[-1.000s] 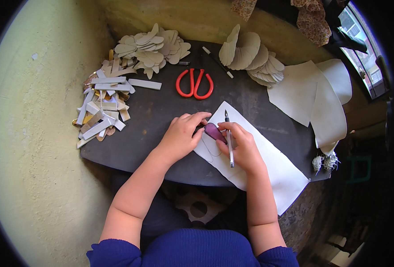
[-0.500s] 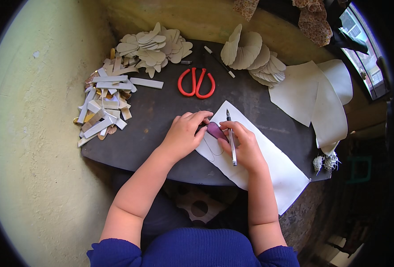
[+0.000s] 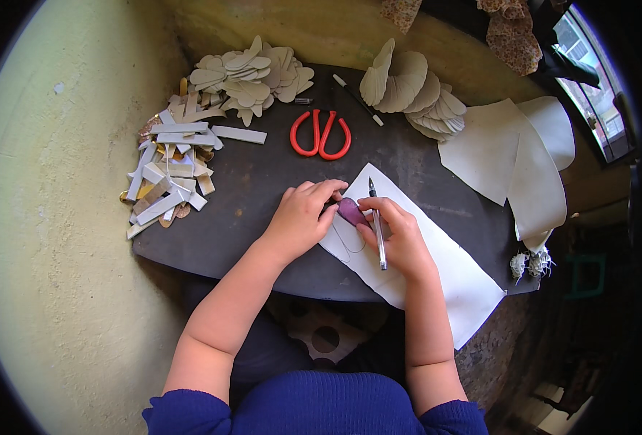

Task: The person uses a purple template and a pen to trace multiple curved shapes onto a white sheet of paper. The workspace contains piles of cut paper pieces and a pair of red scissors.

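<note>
The left forearm reaches up toward one o'clock, the right toward eleven. The left hand [image 3: 301, 217] is half-curled, thumb and fingertips at the ten-o'clock end of a purple piece [image 3: 351, 212]; whether it grips I cannot tell. The right hand [image 3: 399, 233] has a clear pen [image 3: 382, 250] between its bent fingers, tip toward twelve, thumb by the piece's near edge. The piece lies over a white sheet [image 3: 437, 279] bearing a drawn curved outline, on a dark desk [image 3: 256, 196]. From the piece, red-handled scissors [image 3: 345, 138] lie near twelve, strips [image 3: 180, 170] toward ten, rounded cutouts [image 3: 245, 76] at eleven, a pale wall [image 3: 53, 217] at nine and a window [image 3: 589, 69] at two.
</note>
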Demonstrator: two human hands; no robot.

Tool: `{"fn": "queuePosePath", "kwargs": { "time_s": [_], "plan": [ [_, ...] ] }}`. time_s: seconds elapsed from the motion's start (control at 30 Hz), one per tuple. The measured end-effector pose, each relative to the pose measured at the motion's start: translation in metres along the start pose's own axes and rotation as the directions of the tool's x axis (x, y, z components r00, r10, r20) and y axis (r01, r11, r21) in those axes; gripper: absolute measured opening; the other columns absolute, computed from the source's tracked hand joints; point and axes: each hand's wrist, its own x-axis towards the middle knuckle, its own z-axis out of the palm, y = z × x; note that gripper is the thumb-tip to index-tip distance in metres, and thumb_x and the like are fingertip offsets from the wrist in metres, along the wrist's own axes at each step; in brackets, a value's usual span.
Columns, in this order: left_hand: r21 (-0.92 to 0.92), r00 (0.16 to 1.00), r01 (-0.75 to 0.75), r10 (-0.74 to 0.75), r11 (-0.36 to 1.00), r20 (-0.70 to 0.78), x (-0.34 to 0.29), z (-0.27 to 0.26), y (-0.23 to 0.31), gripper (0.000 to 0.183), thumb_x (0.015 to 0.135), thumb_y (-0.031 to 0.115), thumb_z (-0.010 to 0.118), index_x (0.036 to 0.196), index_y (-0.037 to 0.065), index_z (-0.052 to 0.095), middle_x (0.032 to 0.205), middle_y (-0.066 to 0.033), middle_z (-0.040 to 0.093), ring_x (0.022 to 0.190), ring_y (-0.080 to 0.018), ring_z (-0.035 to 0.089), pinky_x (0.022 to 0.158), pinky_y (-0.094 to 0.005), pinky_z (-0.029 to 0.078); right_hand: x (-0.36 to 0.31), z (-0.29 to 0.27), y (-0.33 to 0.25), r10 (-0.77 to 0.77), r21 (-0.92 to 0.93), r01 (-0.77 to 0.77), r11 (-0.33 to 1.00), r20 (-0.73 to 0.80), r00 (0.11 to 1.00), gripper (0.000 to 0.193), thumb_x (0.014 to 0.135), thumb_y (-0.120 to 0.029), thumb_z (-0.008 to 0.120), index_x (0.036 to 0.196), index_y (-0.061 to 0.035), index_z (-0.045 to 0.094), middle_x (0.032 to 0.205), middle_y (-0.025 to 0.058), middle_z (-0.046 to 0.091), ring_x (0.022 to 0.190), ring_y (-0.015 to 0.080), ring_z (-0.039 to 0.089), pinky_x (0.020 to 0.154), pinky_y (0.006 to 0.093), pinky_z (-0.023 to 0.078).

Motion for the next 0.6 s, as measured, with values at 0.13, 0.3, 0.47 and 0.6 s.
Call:
{"fn": "queuePosePath", "kwargs": {
  "time_s": [0.13, 0.3, 0.47, 0.6],
  "plan": [
    [0.006, 1.0, 0.003, -0.003, 1.0, 0.002, -0.0001, 0.0, 0.0003, 0.038, 0.087, 0.009, 0.062, 0.125, 0.011, 0.057, 0.103, -0.0024, 0.069, 0.101, -0.0218, 0.061, 0.091, -0.0368, 0.041, 0.0, 0.0004, -0.001, 0.025, 0.025, -0.026, 0.999, 0.005, 1.0, 0.034, 0.076, -0.002, 0.075, 0.108, -0.0044, 0.063, 0.097, 0.0115, 0.067, 0.086, 0.026, 0.067, 0.077, 0.0355, 0.053],
    [0.021, 1.0, -0.005, 0.005, 1.0, -0.002, -0.0004, 0.001, -0.0007, 0.038, 0.087, 0.009, 0.062, 0.125, 0.011, 0.057, 0.104, -0.0023, 0.069, 0.102, -0.0219, 0.061, 0.091, -0.037, 0.042, -0.0004, 0.0002, -0.0011, 0.039, 0.029, -0.039, 0.999, 0.014, 0.999, 0.035, 0.076, -0.002, 0.074, 0.109, -0.0058, 0.063, 0.096, 0.0122, 0.066, 0.087, 0.0289, 0.066, 0.078, 0.0369, 0.053],
    [0.021, 1.0, -0.001, 0.001, 1.0, 0.001, -0.0006, 0.0008, 0.0004, 0.037, 0.087, 0.009, 0.062, 0.124, 0.011, 0.057, 0.104, -0.0025, 0.069, 0.102, -0.0219, 0.061, 0.091, -0.0368, 0.042, -0.0005, 0.0005, -0.0003, 0.026, 0.026, -0.026, 0.999, 0.014, 1.0, 0.035, 0.076, -0.002, 0.074, 0.109, -0.0057, 0.063, 0.096, 0.0125, 0.065, 0.087, 0.0291, 0.066, 0.078, 0.037, 0.053],
    [0.029, 1.0, 0.001, -0.001, 1.0, -0.008, -0.0012, 0.0006, 0.0028, 0.037, 0.087, 0.009, 0.062, 0.124, 0.011, 0.057, 0.103, -0.0026, 0.068, 0.101, -0.0219, 0.061, 0.09, -0.0365, 0.041, -0.0004, 0.0006, 0.0003, 0.018, 0.027, -0.018, 0.999, 0.016, 1.0, 0.035, 0.076, -0.003, 0.075, 0.109, -0.0053, 0.063, 0.097, 0.0127, 0.065, 0.089, 0.0295, 0.066, 0.079, 0.0369, 0.053]
  ]
}}
